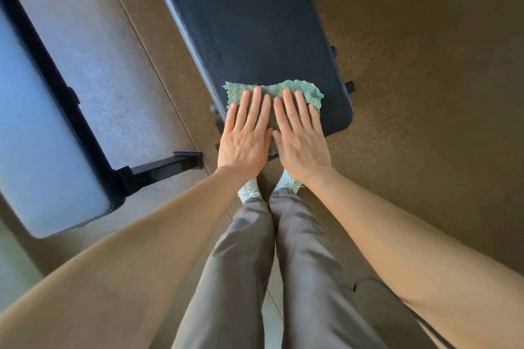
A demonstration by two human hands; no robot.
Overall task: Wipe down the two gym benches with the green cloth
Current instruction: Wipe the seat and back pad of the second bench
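Hands (flat) press green cloth (283,88).

Dark padded bench (255,22), green cloth (283,88) flat at near end, second bench (42,136) on brown floor (425,93)

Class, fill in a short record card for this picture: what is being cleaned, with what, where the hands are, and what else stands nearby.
Surface being wiped: dark bench, near end
Tool: green cloth, lying flat on the pad
Left hand: palm down, fingers spread on the cloth
Right hand: palm down beside it, also on the cloth
Nearby: second bench to the left, not touched
Floor: brown
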